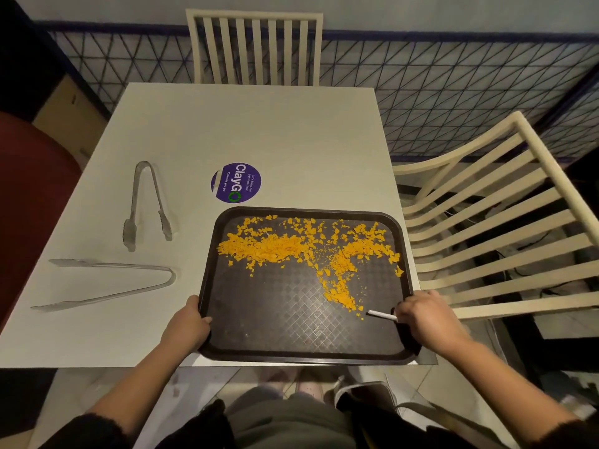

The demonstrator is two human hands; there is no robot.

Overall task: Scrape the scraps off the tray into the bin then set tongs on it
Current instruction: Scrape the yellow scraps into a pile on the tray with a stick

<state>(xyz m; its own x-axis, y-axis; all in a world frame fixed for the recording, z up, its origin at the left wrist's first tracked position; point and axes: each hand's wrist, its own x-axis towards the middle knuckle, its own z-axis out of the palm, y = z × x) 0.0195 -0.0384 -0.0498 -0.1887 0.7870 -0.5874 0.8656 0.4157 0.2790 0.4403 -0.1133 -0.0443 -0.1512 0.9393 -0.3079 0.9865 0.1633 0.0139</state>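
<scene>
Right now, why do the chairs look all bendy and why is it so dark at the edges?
Head view: the wide-angle lens bows straight lines, so the right chair curves near the frame edge. Head view: light falls mostly on the table, leaving the corners dim. Head view: the orange scraps and tray look fairly sharp; both tongs are soft and pale.

Dark fuzzy sleeves pushed up, bare forearms, grey-green trousers
</scene>
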